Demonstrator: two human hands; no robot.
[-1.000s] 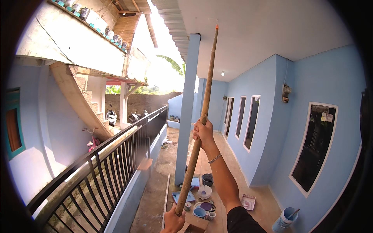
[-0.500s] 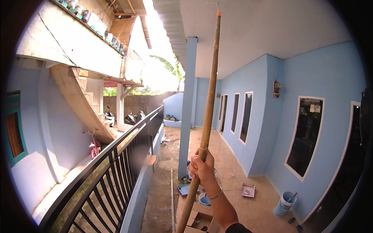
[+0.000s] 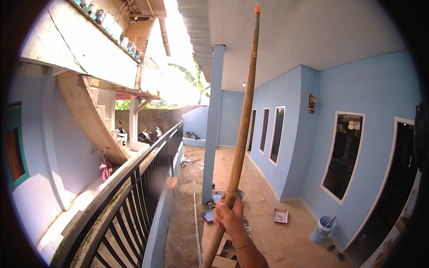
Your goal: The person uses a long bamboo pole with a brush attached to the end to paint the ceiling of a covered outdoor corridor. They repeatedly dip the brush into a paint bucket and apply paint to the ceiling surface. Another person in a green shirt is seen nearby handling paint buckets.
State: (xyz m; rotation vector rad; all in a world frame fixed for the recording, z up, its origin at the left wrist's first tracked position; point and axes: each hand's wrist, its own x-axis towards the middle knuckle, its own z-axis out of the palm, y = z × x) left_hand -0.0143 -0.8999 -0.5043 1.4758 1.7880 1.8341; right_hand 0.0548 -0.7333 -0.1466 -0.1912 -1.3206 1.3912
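A long bamboo pole [image 3: 245, 134] slants up through the middle of the view toward the ceiling. An orange piece [image 3: 257, 9] sits at its upper end, with a thin rod just visible above it; what lies beyond is cut off by the frame. My right hand [image 3: 229, 214], with a bracelet at the wrist, is closed round the lower part of the pole. The pole's bottom end runs out of the lower edge. My left hand does not show.
Below stand a paint tray [image 3: 207, 216], a cardboard box [image 3: 225, 261], a reddish-white tray [image 3: 280, 215] and a blue-white bucket [image 3: 322, 229]. A blue column [image 3: 213, 125] rises ahead. Black railing [image 3: 134, 178] lines the left; a blue wall [image 3: 290, 134] with windows lines the right.
My right hand has come lower in the view, still gripping the pole. The pole's orange end has shifted slightly up and to the right. The view itself has turned a little.
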